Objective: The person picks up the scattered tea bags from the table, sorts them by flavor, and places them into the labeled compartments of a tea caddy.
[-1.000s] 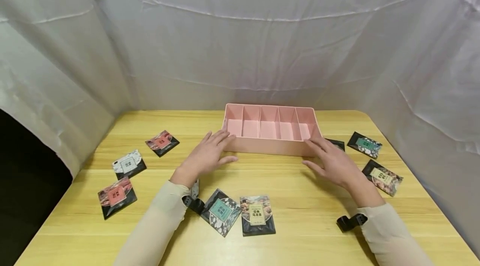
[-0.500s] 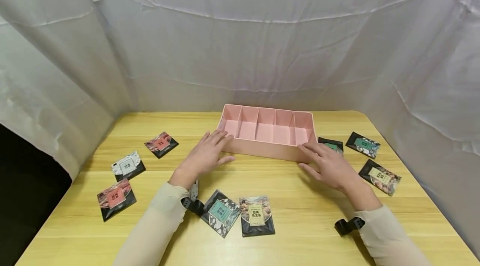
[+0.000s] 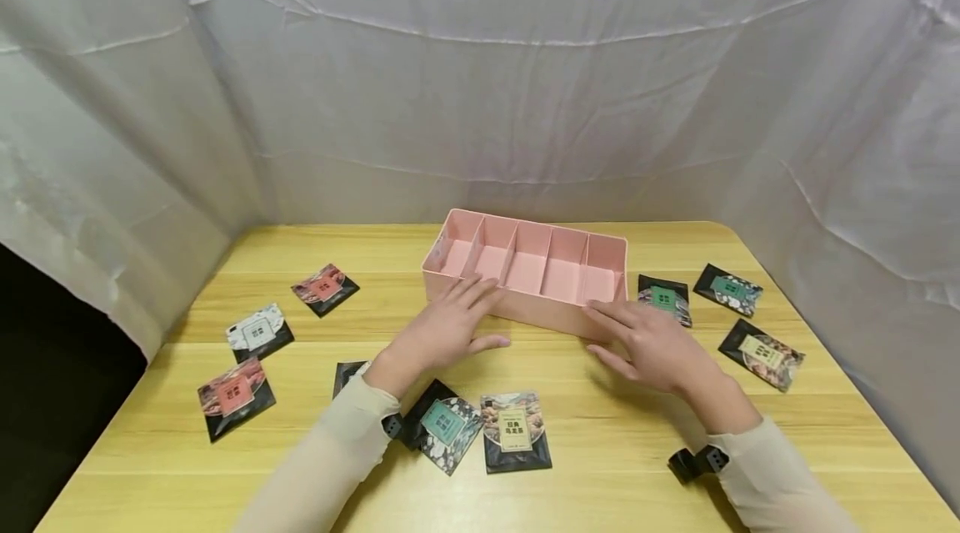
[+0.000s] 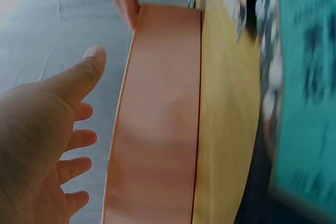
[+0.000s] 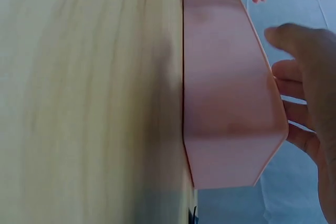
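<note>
A pink divided organizer box stands at an angle at the back of the table, its right end nearer to me. My left hand reaches over the middle of its front wall, fingers loosely spread and overlapping the rim in the head view. In the left wrist view those fingers and thumb hold nothing. My right hand is at the front right corner, and in the right wrist view its relaxed fingertips rest along the top rim. No sachet shows inside the compartments.
Near my left forearm lie a green-labelled tea sachet and a yellow-labelled tea sachet. A red-labelled sachet and others are at the left; a green-labelled sachet and others at the right. A grey curtain hangs behind.
The box has turned, its right end coming toward me. My left hand has left the front left corner and moved right along the front. My right hand has shifted slightly left and nearer.
</note>
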Tool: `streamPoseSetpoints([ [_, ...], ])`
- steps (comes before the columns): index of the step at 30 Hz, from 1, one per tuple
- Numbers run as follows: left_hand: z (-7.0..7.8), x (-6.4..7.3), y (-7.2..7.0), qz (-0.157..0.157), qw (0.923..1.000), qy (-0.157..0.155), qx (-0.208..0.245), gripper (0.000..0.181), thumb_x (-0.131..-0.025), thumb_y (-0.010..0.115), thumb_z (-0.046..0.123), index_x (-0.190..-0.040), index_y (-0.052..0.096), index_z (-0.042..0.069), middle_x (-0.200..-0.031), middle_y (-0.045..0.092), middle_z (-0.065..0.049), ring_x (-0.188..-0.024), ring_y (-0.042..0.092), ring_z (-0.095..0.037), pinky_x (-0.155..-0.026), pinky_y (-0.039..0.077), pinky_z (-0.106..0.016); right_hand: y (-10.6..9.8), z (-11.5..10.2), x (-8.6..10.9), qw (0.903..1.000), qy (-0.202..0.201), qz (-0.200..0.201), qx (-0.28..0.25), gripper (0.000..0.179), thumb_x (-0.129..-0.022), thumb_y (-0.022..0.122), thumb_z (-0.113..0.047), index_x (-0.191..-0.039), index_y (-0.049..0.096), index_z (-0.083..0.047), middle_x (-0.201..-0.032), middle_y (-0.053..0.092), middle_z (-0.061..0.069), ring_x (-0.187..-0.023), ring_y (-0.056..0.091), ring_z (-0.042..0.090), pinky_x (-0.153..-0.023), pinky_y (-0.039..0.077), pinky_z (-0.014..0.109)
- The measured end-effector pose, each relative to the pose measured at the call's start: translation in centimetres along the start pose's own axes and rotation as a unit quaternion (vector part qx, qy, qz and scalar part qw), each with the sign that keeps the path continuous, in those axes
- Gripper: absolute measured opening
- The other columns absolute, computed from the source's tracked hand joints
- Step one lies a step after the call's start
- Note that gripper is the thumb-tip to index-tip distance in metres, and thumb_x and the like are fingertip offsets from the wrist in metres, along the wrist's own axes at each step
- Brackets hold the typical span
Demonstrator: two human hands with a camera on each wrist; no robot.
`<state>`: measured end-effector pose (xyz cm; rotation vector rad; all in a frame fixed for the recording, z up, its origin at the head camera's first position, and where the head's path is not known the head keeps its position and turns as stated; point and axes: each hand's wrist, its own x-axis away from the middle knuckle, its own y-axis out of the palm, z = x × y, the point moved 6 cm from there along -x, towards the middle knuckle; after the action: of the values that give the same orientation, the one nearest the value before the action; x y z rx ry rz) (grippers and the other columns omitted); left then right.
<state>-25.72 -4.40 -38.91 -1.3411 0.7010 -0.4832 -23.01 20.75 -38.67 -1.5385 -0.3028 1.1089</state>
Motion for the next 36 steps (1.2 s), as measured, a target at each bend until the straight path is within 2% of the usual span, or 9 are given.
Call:
streamPoseSetpoints([
  [6, 2.0, -0.5, 0.5, -0.006, 0.9992, 0.019, -0.034, 0.077, -0.096, 0.041, 0.063, -0.153, 0.033, 0.012, -0.157, 0.030, -0.009, -0.146, 0.021, -0.032, -0.119, 0.013, -0.046, -0.2, -1.1, -0.3, 0.9993, -0.025, 0.000, -0.027, 0.068, -0.092, 0.058, -0.053, -0.137, 0.056, -0.002, -0.128, 0.062, 0.018, -0.110, 0.063, 0.038, -0.090, 0.052, 0.053],
  [14, 3.8, -0.8, 1.3, -0.014, 0.9964, 0.032, -0.078, 0.078, -0.096, 0.034, 0.067, -0.154, 0.031, 0.016, -0.158, 0.029, -0.008, -0.146, 0.020, -0.031, -0.118, 0.014, -0.052, 0.0, -3.7, -0.7, 0.9970, -0.062, -0.004, -0.046, 0.071, -0.092, 0.056, -0.056, -0.138, 0.055, -0.002, -0.131, 0.061, 0.015, -0.113, 0.062, 0.033, -0.093, 0.051, 0.050],
  [22, 4.2, -0.4, 1.5, -0.021, 0.9985, 0.020, -0.045, 0.076, -0.096, 0.030, 0.067, -0.154, 0.033, 0.018, -0.158, 0.028, -0.005, -0.146, 0.022, -0.029, -0.116, 0.017, -0.057, -0.1, -5.0, -1.2, 0.9949, -0.080, 0.003, -0.062, 0.068, -0.094, 0.055, -0.056, -0.135, 0.058, -0.003, -0.129, 0.062, 0.013, -0.112, 0.063, 0.030, -0.092, 0.052, 0.046],
  [25, 4.3, 0.0, 1.5, -0.016, 0.9987, 0.024, -0.041, 0.074, -0.097, 0.032, 0.066, -0.153, 0.035, 0.017, -0.157, 0.030, -0.005, -0.145, 0.024, -0.029, -0.116, 0.016, -0.057, -0.6, -4.5, -1.3, 0.9942, -0.075, 0.016, -0.075, 0.065, -0.096, 0.052, -0.056, -0.131, 0.061, -0.002, -0.127, 0.064, 0.012, -0.111, 0.063, 0.029, -0.092, 0.052, 0.046],
  [29, 4.3, 0.5, 1.4, -0.007, 0.9988, 0.038, -0.031, 0.072, -0.097, 0.036, 0.064, -0.151, 0.038, 0.016, -0.156, 0.033, -0.006, -0.144, 0.025, -0.030, -0.116, 0.014, -0.057, -1.2, -2.7, -0.9, 0.9956, -0.052, 0.036, -0.070, 0.066, -0.098, 0.045, -0.057, -0.128, 0.063, -0.002, -0.123, 0.065, 0.013, -0.110, 0.063, 0.032, -0.091, 0.051, 0.051],
  [32, 4.3, 0.8, 1.3, -0.007, 0.9983, 0.051, -0.027, 0.072, -0.097, 0.037, 0.064, -0.151, 0.039, 0.015, -0.155, 0.035, -0.007, -0.144, 0.026, -0.030, -0.116, 0.015, -0.057, -1.2, -0.8, -0.6, 0.9970, -0.024, 0.036, -0.064, 0.065, -0.099, 0.043, -0.058, -0.129, 0.062, -0.003, -0.123, 0.065, 0.013, -0.110, 0.061, 0.033, -0.092, 0.049, 0.054],
  [36, 4.1, 1.1, 1.1, -0.015, 0.9975, 0.068, -0.017, 0.073, -0.097, 0.039, 0.064, -0.150, 0.040, 0.014, -0.154, 0.038, -0.008, -0.142, 0.029, -0.032, -0.116, 0.015, -0.056, -1.0, 1.0, -0.5, 0.9976, -0.004, 0.014, -0.068, 0.062, -0.097, 0.049, -0.056, -0.133, 0.059, -0.005, -0.131, 0.060, 0.012, -0.118, 0.056, 0.034, -0.095, 0.045, 0.056],
])
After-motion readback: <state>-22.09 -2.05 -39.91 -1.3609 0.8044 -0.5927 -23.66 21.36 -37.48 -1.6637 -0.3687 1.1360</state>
